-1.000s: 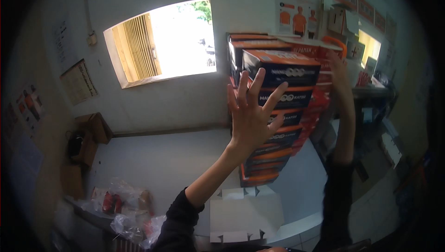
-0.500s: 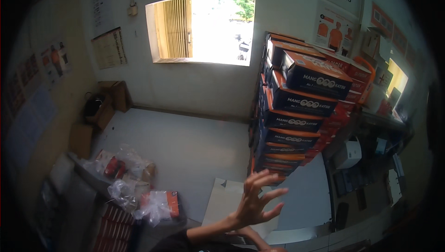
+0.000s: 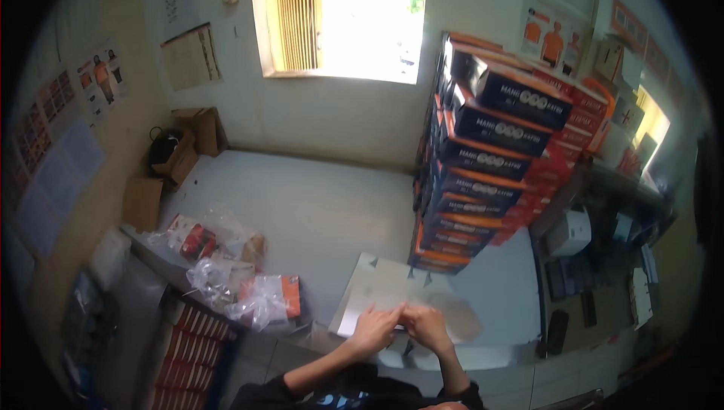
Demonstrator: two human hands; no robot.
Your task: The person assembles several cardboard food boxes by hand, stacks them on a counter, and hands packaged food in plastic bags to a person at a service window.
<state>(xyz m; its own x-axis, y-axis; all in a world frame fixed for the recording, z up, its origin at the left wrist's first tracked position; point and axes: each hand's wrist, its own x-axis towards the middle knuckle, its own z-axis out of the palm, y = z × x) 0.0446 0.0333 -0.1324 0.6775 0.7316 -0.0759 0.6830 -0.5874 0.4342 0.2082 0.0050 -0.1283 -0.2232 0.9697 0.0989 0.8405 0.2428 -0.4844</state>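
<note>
A pale, flat cardboard box blank [image 3: 392,276] with dark slots lies near the front edge of the table, below the stack of boxes. My left hand [image 3: 375,329] and my right hand [image 3: 427,327] meet over its middle, fingertips touching or almost touching. The fingers of both are bent and drawn together on the cardboard. What exactly they pinch is hidden under them. A whiter part of the blank [image 3: 350,315] shows left of my left hand.
A tall stack of dark blue and orange boxes [image 3: 483,161] stands behind, with red boxes [image 3: 549,176] beside it. Clear plastic bags [image 3: 213,278] and an orange-white pack [image 3: 280,295] lie at the left front. Open brown cartons [image 3: 179,157] sit at the far left; a dark side counter [image 3: 581,259] is on the right.
My left hand was raised with spread fingers; it has come down to the cardboard. My right hand, mostly hidden before, now meets it there. The view has shifted a little.
</note>
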